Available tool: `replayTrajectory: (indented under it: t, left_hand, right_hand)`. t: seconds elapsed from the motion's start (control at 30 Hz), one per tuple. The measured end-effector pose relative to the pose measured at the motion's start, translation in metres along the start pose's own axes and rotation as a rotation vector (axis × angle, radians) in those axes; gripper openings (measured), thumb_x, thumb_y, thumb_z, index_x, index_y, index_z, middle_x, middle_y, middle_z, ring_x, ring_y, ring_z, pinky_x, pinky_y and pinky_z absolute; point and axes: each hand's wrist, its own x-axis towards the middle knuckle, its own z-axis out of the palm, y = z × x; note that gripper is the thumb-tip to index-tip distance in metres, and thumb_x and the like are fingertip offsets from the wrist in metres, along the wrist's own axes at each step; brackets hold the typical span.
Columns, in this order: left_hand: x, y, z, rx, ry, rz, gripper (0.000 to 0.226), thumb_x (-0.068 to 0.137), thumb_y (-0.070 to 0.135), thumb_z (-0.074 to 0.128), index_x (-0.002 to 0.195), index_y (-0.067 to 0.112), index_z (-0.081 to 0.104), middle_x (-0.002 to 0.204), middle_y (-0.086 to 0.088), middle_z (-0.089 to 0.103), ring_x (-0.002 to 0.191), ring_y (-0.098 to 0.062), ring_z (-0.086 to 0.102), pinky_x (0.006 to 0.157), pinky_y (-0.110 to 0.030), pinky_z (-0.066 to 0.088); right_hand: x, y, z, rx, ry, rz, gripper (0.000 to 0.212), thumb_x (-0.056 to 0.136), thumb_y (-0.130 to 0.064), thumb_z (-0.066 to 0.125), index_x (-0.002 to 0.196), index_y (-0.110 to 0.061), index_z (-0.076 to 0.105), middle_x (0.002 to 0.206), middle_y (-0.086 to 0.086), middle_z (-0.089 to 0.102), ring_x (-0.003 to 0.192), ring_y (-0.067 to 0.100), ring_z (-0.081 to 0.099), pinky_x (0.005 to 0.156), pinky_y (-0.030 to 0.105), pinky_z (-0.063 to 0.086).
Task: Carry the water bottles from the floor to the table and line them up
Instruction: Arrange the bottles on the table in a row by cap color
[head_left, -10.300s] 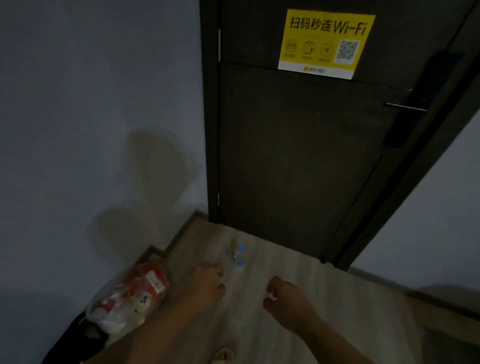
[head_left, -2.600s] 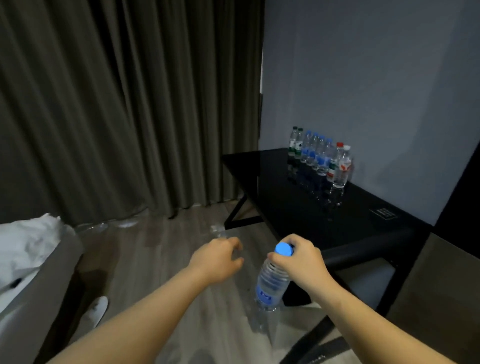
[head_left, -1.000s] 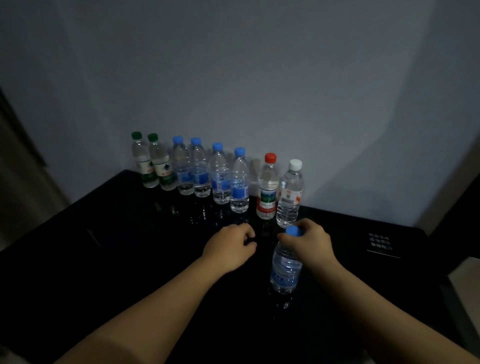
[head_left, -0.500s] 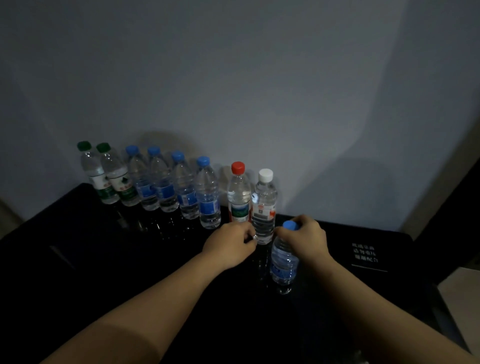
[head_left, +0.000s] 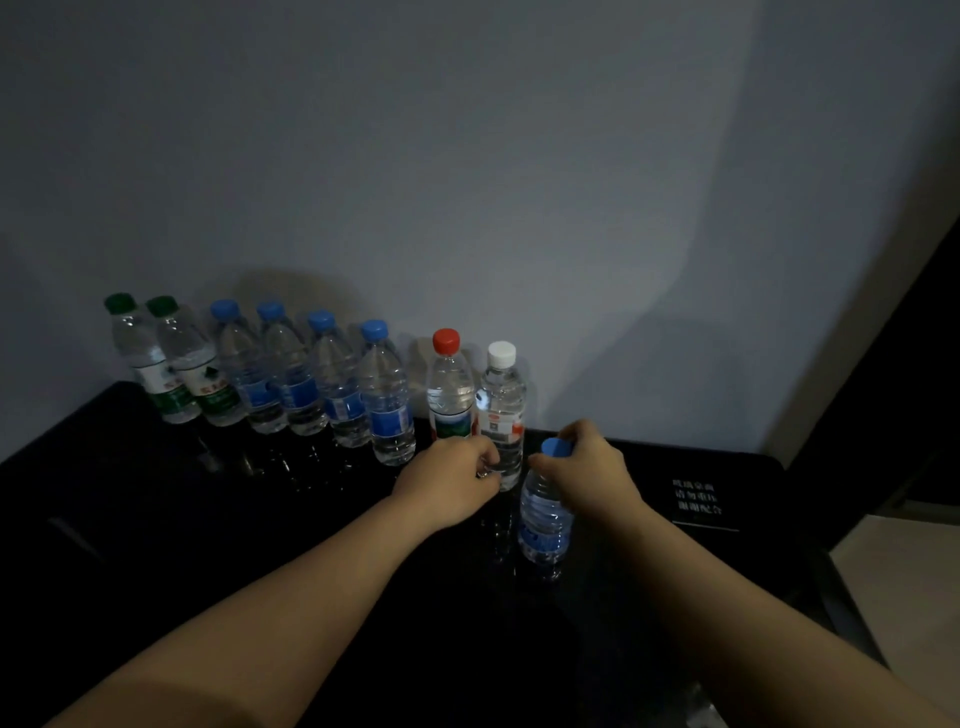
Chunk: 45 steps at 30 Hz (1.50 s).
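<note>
Grey wall (head_left: 467, 156) fills the upper frame, with a glossy black desk (head_left: 208, 519) below it. Eight water bottles stand upright in a row along the wall side of the desk. From left to right these are two green-capped bottles (head_left: 197, 374), four blue-capped bottles (head_left: 340, 400), one red-capped bottle (head_left: 449, 395) and one white-capped bottle (head_left: 501, 400). A narrow gap separates the last blue-capped one from the red-capped bottle. Right hand (head_left: 587, 473), right of centre, grips a ninth bottle (head_left: 543, 519) around its neck, just below the blue cap. This bottle is upright, just in front of and to the right of the white-capped bottle, with its base at the desk top. Contact with the surface cannot be confirmed. Left hand (head_left: 449, 483), at centre, has its fingers curled into a fist. Its knuckles are close against the lower part of the white-capped bottle; whether they touch cannot be told. White printed lettering (head_left: 696, 499) appears on the desk at right. Pale floor (head_left: 893, 571) shows at the lower right edge.
</note>
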Motion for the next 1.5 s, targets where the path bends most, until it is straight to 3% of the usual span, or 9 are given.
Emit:
replayTrajectory:
  t: [0.17,0.4,0.57,0.67,0.93,1.13,1.5]
  left_hand:
    - [-0.012,-0.004,-0.017,0.015,0.042,0.029,0.023,0.086,0.030,0.057,0.107,0.023,0.059,0.105,0.002,0.065,0.093,-0.017,0.061,0.084,-0.038,0.053]
    - [-0.037,-0.049,-0.057,0.066,0.116,0.024,0.022,0.086,0.031,0.056,0.106,0.022,0.059,0.104,0.002,0.063,0.092,-0.017,0.059,0.080,-0.033,0.051]
    - [-0.056,-0.108,-0.092,0.079,0.134,0.013,0.022,0.086,0.031,0.056,0.106,0.022,0.058,0.105,0.001,0.062,0.092,-0.017,0.058,0.082,-0.034,0.050]
    - [-0.066,-0.148,-0.116,0.086,0.140,0.021,0.023,0.086,0.032,0.056,0.107,0.023,0.058,0.107,0.002,0.061,0.092,-0.014,0.057,0.081,-0.031,0.049]
    - [-0.076,-0.237,-0.161,0.110,0.074,0.059,0.024,0.087,0.032,0.055,0.109,0.024,0.057,0.112,0.001,0.061,0.096,-0.015,0.057,0.079,-0.029,0.047]
    - [-0.079,-0.265,-0.179,0.095,0.091,0.071,0.026,0.087,0.033,0.055,0.112,0.025,0.057,0.113,0.003,0.059,0.097,-0.014,0.057,0.081,-0.031,0.050]
    - [-0.077,-0.302,-0.202,0.070,0.143,-0.004,0.024,0.086,0.032,0.055,0.109,0.024,0.058,0.112,0.002,0.061,0.097,-0.013,0.058,0.082,-0.028,0.049]
  right_hand:
    - [-0.016,-0.026,0.008,-0.054,0.041,-0.064,0.039,0.080,-0.036,0.062,0.112,-0.022,0.043,0.086,-0.002,0.055,0.085,0.022,0.062,0.080,0.047,0.055]
    - [-0.040,-0.073,0.052,-0.149,-0.027,-0.170,0.028,0.078,-0.039,0.063,0.096,-0.024,0.048,0.104,0.005,0.063,0.094,0.024,0.061,0.085,0.043,0.051]
    - [-0.053,-0.111,0.101,-0.271,-0.089,-0.242,0.013,0.081,-0.034,0.059,0.089,-0.027,0.051,0.094,-0.001,0.061,0.086,0.017,0.060,0.083,0.042,0.053]
    - [-0.061,-0.139,0.139,-0.333,-0.093,-0.247,0.024,0.081,-0.032,0.059,0.102,-0.020,0.055,0.102,0.002,0.062,0.092,0.019,0.060,0.084,0.041,0.052]
    - [-0.077,-0.198,0.224,-0.357,-0.079,-0.205,0.020,0.081,-0.033,0.059,0.097,-0.020,0.055,0.091,-0.003,0.058,0.084,0.015,0.057,0.074,0.033,0.051]
    - [-0.079,-0.217,0.243,-0.360,-0.078,-0.195,0.017,0.085,-0.030,0.058,0.097,-0.019,0.055,0.094,-0.001,0.058,0.088,0.016,0.059,0.083,0.039,0.053]
    - [-0.060,-0.240,0.280,-0.327,-0.137,-0.230,0.024,0.084,-0.032,0.057,0.105,-0.022,0.051,0.101,-0.001,0.059,0.092,0.017,0.059,0.084,0.040,0.053]
